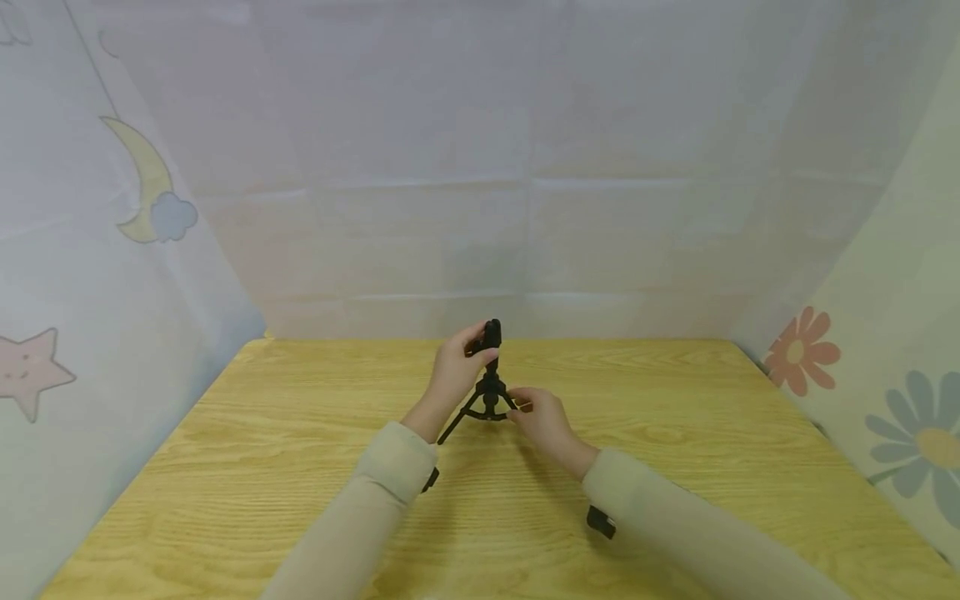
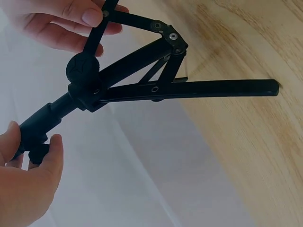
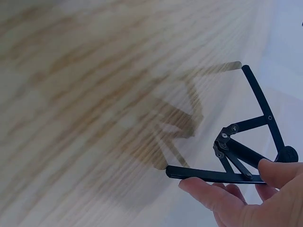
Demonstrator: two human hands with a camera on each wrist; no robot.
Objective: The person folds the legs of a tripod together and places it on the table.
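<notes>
A small black tripod [image 1: 491, 387] stands on the wooden table with its legs spread. My left hand [image 1: 453, 367] grips its upper column, thumb and fingers on either side, just beside a small knob [image 2: 39, 154]. Lower down, my right hand [image 1: 542, 417] pinches one leg [image 3: 208, 175] between thumb and fingers. Riveted braces [image 2: 137, 21] join the legs to the central tube. Another leg [image 2: 227, 88] reaches down to the wood in the left wrist view. A round ridged knob [image 2: 82, 69] sits at the leg joint. The right hand hides part of its leg.
The wooden table [image 1: 300, 483] runs back to a pale cloth wall [image 1: 420, 242]. Printed side walls rise left and right, one with a moon [image 1: 146, 171], the other with flowers [image 1: 802, 352]. Black devices [image 1: 601, 522] are worn under both wrists.
</notes>
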